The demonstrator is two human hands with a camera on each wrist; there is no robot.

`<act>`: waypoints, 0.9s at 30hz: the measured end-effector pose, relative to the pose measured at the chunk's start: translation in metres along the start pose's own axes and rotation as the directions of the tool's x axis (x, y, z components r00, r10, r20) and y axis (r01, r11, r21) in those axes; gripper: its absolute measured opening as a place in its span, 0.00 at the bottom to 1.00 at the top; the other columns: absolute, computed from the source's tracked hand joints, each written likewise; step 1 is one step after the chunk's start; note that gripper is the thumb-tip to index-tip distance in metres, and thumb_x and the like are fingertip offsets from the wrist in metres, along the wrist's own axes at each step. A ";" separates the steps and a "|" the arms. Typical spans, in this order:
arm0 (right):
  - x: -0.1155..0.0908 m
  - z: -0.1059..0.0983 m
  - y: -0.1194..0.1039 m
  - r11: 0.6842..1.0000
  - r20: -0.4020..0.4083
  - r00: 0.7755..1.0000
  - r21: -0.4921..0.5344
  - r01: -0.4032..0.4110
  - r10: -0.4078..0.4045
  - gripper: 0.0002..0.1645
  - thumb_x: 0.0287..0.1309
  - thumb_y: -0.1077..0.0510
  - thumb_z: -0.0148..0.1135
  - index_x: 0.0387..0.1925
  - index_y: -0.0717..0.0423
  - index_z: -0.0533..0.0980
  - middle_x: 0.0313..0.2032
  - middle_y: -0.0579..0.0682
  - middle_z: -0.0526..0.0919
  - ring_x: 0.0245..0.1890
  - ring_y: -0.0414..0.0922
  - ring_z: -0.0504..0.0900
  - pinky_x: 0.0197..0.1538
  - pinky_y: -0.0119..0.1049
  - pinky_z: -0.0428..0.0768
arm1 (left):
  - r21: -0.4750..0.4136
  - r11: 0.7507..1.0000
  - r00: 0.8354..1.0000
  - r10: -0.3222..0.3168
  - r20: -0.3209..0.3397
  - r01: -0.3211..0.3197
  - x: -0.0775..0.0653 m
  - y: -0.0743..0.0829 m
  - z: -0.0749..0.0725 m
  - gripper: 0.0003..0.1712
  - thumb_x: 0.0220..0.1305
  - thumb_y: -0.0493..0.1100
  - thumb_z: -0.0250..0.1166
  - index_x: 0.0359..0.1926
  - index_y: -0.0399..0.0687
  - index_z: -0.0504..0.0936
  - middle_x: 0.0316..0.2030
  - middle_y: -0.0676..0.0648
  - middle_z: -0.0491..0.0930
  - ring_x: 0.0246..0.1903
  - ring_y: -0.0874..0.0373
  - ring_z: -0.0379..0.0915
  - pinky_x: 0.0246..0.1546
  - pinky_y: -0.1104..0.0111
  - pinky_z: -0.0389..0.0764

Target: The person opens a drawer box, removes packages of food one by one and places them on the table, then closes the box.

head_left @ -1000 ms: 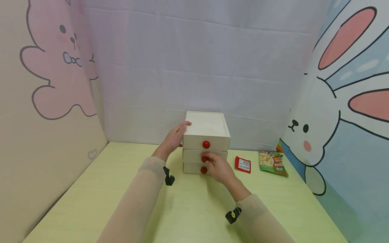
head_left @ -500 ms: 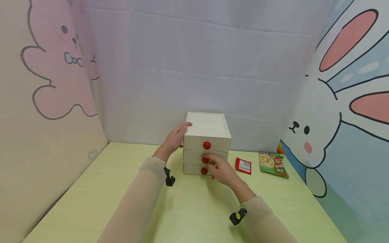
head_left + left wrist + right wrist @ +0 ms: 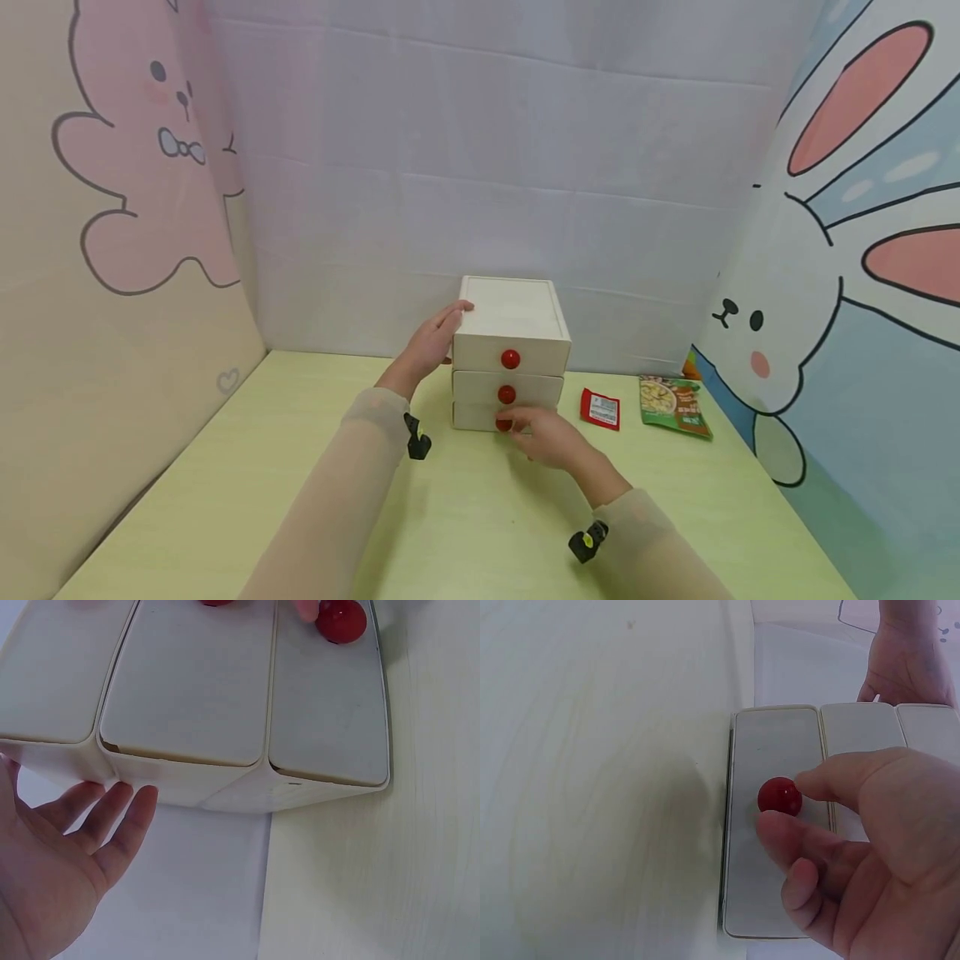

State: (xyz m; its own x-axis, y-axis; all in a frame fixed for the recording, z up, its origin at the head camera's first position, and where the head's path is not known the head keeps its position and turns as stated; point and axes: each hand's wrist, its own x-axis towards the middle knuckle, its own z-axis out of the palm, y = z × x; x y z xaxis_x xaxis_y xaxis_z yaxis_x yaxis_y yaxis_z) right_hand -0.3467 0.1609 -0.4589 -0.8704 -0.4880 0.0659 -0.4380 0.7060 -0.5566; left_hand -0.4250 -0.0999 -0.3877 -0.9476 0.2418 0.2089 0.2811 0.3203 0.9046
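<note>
A small white three-drawer cabinet stands on the table against the back wall, each drawer front bearing a round red knob. My left hand rests on the cabinet's left side, its fingers extended and fingertips against the side wall in the left wrist view. At the lowest drawer, my right hand has thumb and forefinger on two sides of the bottom red knob, while the other fingers curl below. The middle knob and top knob are untouched. All the drawers are pushed in.
Right of the cabinet lies a small red packet with a white label. A green and brown food packet lies farther right, near the rabbit-printed side wall. The pale yellow-green table extends toward me.
My right hand has moved down from the middle drawer's knob to the bottom one. My left hand has stayed on the cabinet's side.
</note>
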 end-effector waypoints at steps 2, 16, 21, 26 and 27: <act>0.001 0.002 0.003 1.000 0.006 1.000 -0.005 -0.002 0.002 0.25 0.74 0.65 0.61 0.68 0.54 0.82 0.53 0.58 0.88 0.29 0.42 0.82 0.34 0.36 0.83 | -0.001 1.000 1.000 -0.002 -0.001 0.002 0.000 0.000 0.000 0.30 0.89 0.65 0.39 0.81 0.69 0.69 0.78 0.42 0.71 0.62 0.39 0.78 0.53 0.50 0.84; 0.015 0.012 0.013 0.987 0.001 0.998 0.147 -0.066 0.067 0.25 0.74 0.65 0.65 0.68 0.52 0.80 0.57 0.58 0.86 0.25 0.45 0.83 0.35 0.38 0.83 | -0.008 1.000 1.000 0.008 0.009 -0.008 0.001 0.007 0.000 0.30 0.89 0.65 0.39 0.81 0.71 0.69 0.80 0.45 0.69 0.63 0.41 0.78 0.58 0.44 0.85; 0.018 0.017 0.011 0.987 -0.054 0.996 0.144 -0.068 0.076 0.21 0.73 0.65 0.65 0.64 0.53 0.83 0.50 0.56 0.88 0.24 0.45 0.83 0.31 0.36 0.83 | 0.063 0.998 0.999 0.032 0.004 -0.032 0.002 0.009 -0.003 0.30 0.90 0.64 0.39 0.82 0.68 0.70 0.83 0.47 0.66 0.71 0.42 0.72 0.68 0.43 0.78; 0.019 0.021 0.012 0.989 -0.094 0.991 0.124 -0.078 0.090 0.18 0.74 0.65 0.65 0.61 0.52 0.84 0.50 0.55 0.89 0.26 0.43 0.82 0.31 0.36 0.83 | 0.126 0.990 0.998 0.061 -0.008 -0.059 0.004 0.007 -0.004 0.31 0.90 0.63 0.39 0.82 0.66 0.71 0.84 0.50 0.65 0.85 0.45 0.56 0.83 0.42 0.60; 0.019 0.021 0.013 0.989 -0.099 0.991 0.122 -0.079 0.092 0.18 0.74 0.65 0.65 0.61 0.52 0.84 0.50 0.55 0.89 0.26 0.43 0.82 0.31 0.36 0.83 | 0.132 0.989 0.998 0.063 -0.009 -0.062 0.005 0.006 -0.003 0.31 0.90 0.63 0.38 0.82 0.66 0.71 0.84 0.51 0.65 0.85 0.45 0.56 0.83 0.42 0.60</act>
State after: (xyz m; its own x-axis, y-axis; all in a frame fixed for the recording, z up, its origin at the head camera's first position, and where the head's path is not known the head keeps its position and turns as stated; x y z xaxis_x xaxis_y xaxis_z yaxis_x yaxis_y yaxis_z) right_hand -0.3641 0.1496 -0.4822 -0.9248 -0.3681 0.0963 -0.3369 0.6745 -0.6569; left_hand -0.4284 -0.0996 -0.3797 -0.9292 0.2537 0.2689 0.3566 0.4231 0.8330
